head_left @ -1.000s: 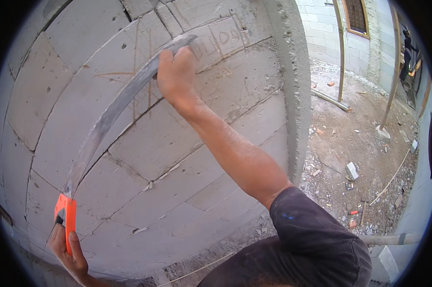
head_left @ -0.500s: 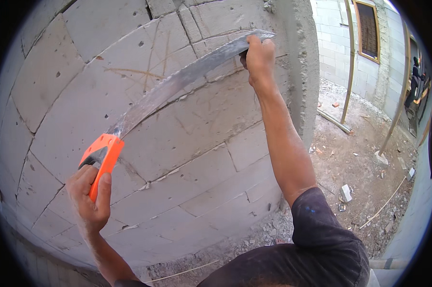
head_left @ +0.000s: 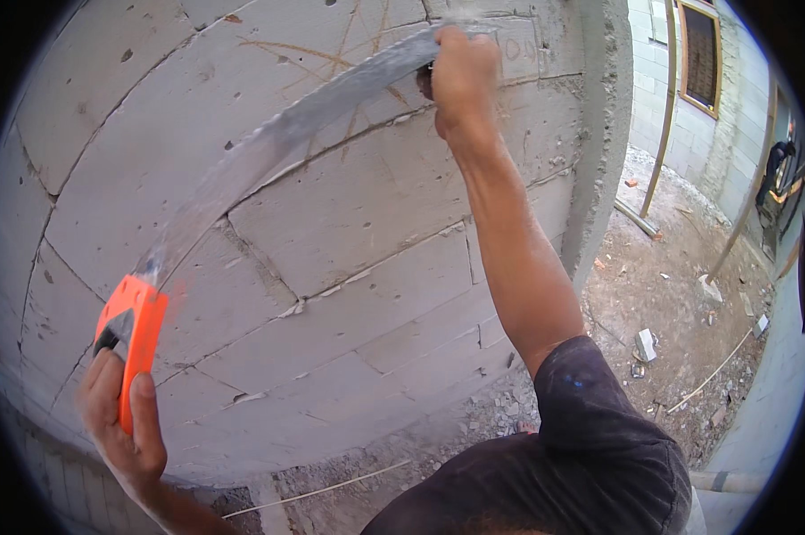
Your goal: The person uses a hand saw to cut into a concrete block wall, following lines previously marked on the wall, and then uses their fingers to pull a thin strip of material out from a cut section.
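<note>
Person's dark short sleeve (head_left: 603, 397) seen at lower right, blue spot marked on it. Hand saw (head_left: 277, 143) held between both hands, stretched diagonally in front of the block wall, low left to upper right. Orange handle (head_left: 144, 334) with dark inner grip is gripped by left hand (head_left: 124, 423), fingers wrapped through it, thumb laid along the near side. Blade is clasped near its tip by right hand (head_left: 467, 76), fist closed; exact finger placement hidden. Toothed edge faced up and left. Blade-to-wall contact: cannot be told.

Behind it, grey block wall (head_left: 358, 205), joints uneven, brown scrawled marks (head_left: 295, 53) drawn on it above the blade. Wall is bounded on the right by a rough concrete edge (head_left: 603, 152). Rubble (head_left: 500, 410) strewn along its foot; thin pale strip (head_left: 331, 489) laid there too.

Farther out, pale block chunk (head_left: 645, 345) seen on dirt ground. Beyond: leaning pole (head_left: 661, 125), framed window (head_left: 701, 58) set in a pale wall.
</note>
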{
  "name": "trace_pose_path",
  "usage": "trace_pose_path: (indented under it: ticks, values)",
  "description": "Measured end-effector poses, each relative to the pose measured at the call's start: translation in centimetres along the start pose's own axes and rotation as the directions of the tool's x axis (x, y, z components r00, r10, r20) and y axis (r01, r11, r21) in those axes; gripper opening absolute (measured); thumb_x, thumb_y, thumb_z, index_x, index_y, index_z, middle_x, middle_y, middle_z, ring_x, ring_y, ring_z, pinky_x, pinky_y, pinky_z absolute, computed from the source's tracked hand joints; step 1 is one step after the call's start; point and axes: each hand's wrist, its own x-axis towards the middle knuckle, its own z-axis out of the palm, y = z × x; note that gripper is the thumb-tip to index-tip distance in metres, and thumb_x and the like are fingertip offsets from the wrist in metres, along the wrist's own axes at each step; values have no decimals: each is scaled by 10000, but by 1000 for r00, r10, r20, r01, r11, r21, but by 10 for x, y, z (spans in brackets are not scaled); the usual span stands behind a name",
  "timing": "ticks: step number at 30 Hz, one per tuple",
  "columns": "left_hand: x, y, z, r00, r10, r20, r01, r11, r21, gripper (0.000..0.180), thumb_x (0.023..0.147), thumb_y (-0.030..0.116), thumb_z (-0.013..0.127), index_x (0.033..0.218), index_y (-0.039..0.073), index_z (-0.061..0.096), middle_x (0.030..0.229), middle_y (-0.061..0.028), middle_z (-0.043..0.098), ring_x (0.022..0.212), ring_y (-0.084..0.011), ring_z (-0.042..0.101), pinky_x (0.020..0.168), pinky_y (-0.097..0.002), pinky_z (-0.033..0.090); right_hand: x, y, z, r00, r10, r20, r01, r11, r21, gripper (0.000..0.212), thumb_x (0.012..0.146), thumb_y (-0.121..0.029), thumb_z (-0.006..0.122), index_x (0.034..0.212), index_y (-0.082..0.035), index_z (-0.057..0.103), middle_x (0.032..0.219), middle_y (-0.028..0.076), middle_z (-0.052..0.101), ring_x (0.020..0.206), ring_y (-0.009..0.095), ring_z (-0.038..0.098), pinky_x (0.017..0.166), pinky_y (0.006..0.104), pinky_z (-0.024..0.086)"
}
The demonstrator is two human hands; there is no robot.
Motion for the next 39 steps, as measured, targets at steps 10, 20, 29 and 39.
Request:
trace_pose_path:
  ticks: [10,20,29,39]
  values:
    - [-50,-54,-28,992,83,-94,-67,985,159,204,923,120,533,794,-28,480,733,-119,394,669,-269,394,613,-377,280,-72,3,46,992,-119,-31,105,949,-297,302,902,-196,495,929,104,505,776,193,577,746,279,581,723,428,480]
    - [10,21,38,999,19,-33,-22,997,-74,202,849,120,571,718,8,465,662,-118,376,608,-282,371,595,-379,267,15,-23,-51,1000,15,18,-14,998,-58,342,872,-188,535,931,148,507,866,165,557,809,233,526,758,400,442]
    - [57,46,76,1000,-5,23,9,988,-154,241,825,55,592,680,19,404,616,-92,332,578,-254,330,573,-375,249,80,1,-77,995,89,45,-80,981,-177,178,878,-158,552,900,4,484,679,64,524,485,150,488,427,314,357]
    - [-41,-5,-16,994,-72,76,64,992,105,161,955,104,542,894,-43,517,762,-90,422,704,-204,397,673,-340,313,-44,7,20,991,130,34,-127,989,-79,278,892,-167,480,894,111,462,857,180,528,796,211,508,708,381,427]
